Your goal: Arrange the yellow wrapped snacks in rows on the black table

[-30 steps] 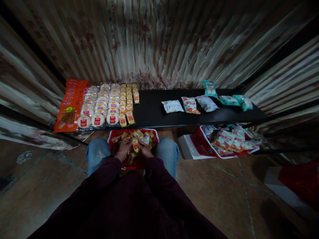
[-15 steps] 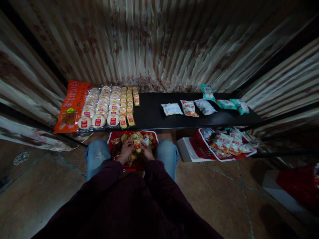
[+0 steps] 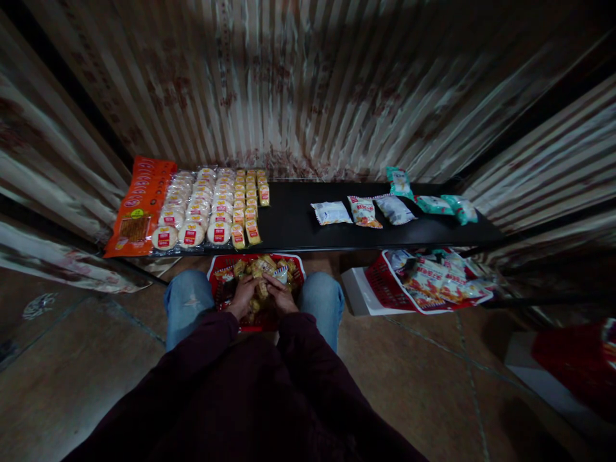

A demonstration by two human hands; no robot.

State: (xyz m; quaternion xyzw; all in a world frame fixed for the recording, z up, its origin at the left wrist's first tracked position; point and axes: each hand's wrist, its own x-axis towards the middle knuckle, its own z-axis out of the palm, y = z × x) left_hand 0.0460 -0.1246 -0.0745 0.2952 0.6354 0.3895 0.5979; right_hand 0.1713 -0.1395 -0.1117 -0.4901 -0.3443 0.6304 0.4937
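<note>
"Where is the packet being handled?"

"Over the near basket (image 3: 304,274), between the person's knees. A small gold packet (image 3: 262,288) sits between the left hand (image 3: 243,295) and the right hand (image 3: 281,295)."

"And the fingers?"

"Both hands seem closed on it, the left pinching from one side and the right from the other. The fingertips are small and dim, so I can't tell how firmly they press."

"How much is set out?"

"On the black shelf (image 3: 293,212), an orange bag (image 3: 141,200) lies at the left end. Next come three rows of round crackers (image 3: 191,233), overlapping from back to front, then the small yellow packets (image 3: 251,231). Two of their rows reach the front edge; the third stops near the back."

"So that third row looks unfinished?"

"I'd judge so. There's bare shelf in front of it, and plenty of gold packets lie loose in the near basket."

"What about the right side?"

"Less orderly. Three white bags (image 3: 365,212) lie side by side, with three green bags (image 3: 434,205) scattered beyond. The far basket (image 3: 381,283) is heaped with more bags, so that part seems barely begun."
</note>
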